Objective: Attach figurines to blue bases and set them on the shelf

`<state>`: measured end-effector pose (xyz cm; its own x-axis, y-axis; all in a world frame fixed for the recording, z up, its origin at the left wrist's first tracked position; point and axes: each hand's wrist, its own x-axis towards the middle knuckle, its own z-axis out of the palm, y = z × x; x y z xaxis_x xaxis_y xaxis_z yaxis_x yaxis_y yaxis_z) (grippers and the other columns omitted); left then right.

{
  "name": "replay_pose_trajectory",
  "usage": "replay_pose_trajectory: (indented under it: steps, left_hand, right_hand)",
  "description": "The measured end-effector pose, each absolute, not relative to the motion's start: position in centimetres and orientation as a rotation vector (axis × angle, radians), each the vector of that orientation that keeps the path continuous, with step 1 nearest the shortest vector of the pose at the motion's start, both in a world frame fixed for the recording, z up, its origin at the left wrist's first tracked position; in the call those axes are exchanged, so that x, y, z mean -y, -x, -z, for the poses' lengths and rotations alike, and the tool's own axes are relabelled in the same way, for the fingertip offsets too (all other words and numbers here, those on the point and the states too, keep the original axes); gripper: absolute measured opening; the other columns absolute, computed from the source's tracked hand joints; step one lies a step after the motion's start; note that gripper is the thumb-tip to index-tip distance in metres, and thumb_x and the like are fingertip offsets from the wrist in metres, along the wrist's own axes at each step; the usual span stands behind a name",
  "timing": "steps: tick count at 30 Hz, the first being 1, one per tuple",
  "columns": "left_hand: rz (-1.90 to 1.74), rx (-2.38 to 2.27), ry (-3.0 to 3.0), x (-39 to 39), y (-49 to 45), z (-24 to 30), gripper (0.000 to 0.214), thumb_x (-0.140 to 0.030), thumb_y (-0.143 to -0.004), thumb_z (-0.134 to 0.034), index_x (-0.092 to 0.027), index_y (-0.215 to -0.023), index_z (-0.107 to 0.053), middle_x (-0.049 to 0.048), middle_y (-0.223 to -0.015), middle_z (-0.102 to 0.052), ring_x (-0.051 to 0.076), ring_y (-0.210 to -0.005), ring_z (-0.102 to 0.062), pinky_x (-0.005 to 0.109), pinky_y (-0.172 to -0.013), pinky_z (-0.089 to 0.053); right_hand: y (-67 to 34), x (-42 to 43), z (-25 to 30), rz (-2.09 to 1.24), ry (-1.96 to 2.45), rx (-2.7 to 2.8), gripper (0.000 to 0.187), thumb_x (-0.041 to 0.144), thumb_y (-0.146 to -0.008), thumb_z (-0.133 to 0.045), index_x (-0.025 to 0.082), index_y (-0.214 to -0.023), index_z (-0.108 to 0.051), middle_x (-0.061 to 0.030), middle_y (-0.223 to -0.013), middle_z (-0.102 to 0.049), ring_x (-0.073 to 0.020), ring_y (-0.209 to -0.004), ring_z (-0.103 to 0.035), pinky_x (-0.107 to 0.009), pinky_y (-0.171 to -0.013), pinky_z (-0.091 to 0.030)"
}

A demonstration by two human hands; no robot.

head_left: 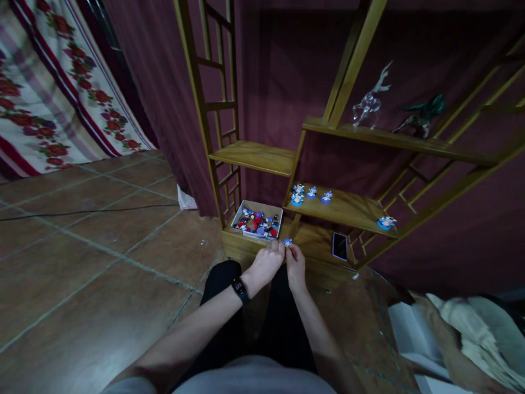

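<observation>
A small figurine with a purple top shows just beyond my fingertips, above the low shelf. My right hand has its thumb and fingers closed on the figurine's lower part. Beside it, my left hand is closed, its curled fingers almost touching the right; whatever they grip is hidden. To the left of the figurine, a white-walled box holds many small figurines in red, purple, black and white. On the shelf above stand several more figurines, among them a purple-topped one and a blue-based one.
The wooden shelf unit has side lattices and uprights around my reach. A phone lies on the low shelf at right. Higher up are a clear deer ornament and a dark green ornament. White boxes sit at lower right.
</observation>
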<state>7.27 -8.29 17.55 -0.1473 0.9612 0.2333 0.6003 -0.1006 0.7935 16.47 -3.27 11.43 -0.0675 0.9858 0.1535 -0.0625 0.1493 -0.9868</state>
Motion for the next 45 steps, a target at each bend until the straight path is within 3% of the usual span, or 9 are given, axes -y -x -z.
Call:
replay_pose_trajectory:
  steps: [6,13,19,24,33,45]
  left_hand:
    - [-1.119,-1.737,-1.704,8.1,-6.9,-17.4,0.011,-0.013,-0.081,-0.047,-0.015,-0.088,-0.056,0.0197,-0.103,-0.055,0.029,-0.105,-0.054,0.037,-0.092,-0.036]
    - [-1.131,-1.711,-1.646,7.1,-5.6,-15.7,0.009,-0.017,-0.080,-0.053,-0.016,-0.084,-0.060,0.0157,-0.095,-0.061,0.026,-0.095,-0.058,0.036,-0.090,-0.040]
    - [-1.348,-1.363,-1.008,5.0,-3.3,-12.9,0.011,-0.020,-0.076,-0.060,-0.015,-0.081,-0.069,0.0071,-0.080,-0.069,0.019,-0.077,-0.064,0.031,-0.076,-0.050]
    - [-1.362,-1.082,-0.479,5.0,-2.2,-12.4,0.009,-0.008,-0.071,-0.066,-0.009,-0.079,-0.069,0.0100,-0.079,-0.070,0.016,-0.073,-0.066,0.027,-0.073,-0.054]
    - [-1.260,-0.978,-0.265,4.5,-1.4,-12.5,0.009,-0.002,-0.073,-0.062,-0.007,-0.080,-0.066,0.0113,-0.075,-0.070,0.015,-0.066,-0.067,0.022,-0.065,-0.056]
    - [-1.282,-1.036,-0.345,5.2,-2.3,-13.3,0.010,-0.003,-0.070,-0.065,-0.009,-0.078,-0.067,0.0095,-0.075,-0.070,0.015,-0.067,-0.067,0.024,-0.067,-0.056]
  right_hand:
    - [-16.4,3.6,-10.6,-1.371,0.991,1.130,0.031,0.047,-0.073,-0.053,0.019,-0.085,-0.053,-0.0023,-0.080,-0.060,-0.0149,-0.071,-0.053,-0.025,-0.064,-0.042]
    - [-16.1,3.3,-9.7,-1.284,1.030,1.235,0.030,0.047,-0.076,-0.051,0.019,-0.085,-0.055,-0.0030,-0.083,-0.061,-0.0153,-0.075,-0.056,-0.026,-0.068,-0.046]
    - [-16.3,2.3,-10.3,-1.446,1.017,1.282,0.029,0.044,-0.073,-0.056,0.019,-0.085,-0.061,-0.0034,-0.091,-0.062,-0.0165,-0.082,-0.059,-0.028,-0.071,-0.052]
    - [-15.8,1.9,-11.4,-1.522,1.021,1.249,0.031,0.047,-0.069,-0.060,0.019,-0.082,-0.063,-0.0019,-0.087,-0.063,-0.0158,-0.079,-0.060,-0.028,-0.068,-0.053]
    - [-16.1,1.6,-11.8,-1.850,0.960,1.025,0.030,0.040,-0.063,-0.069,0.018,-0.083,-0.064,-0.0049,-0.085,-0.068,-0.0165,-0.077,-0.064,-0.028,-0.069,-0.051]
    - [-16.7,0.9,-11.1,-1.663,1.054,1.207,0.028,0.041,-0.063,-0.067,0.018,-0.078,-0.066,-0.0028,-0.078,-0.067,-0.0174,-0.072,-0.063,-0.029,-0.065,-0.051]
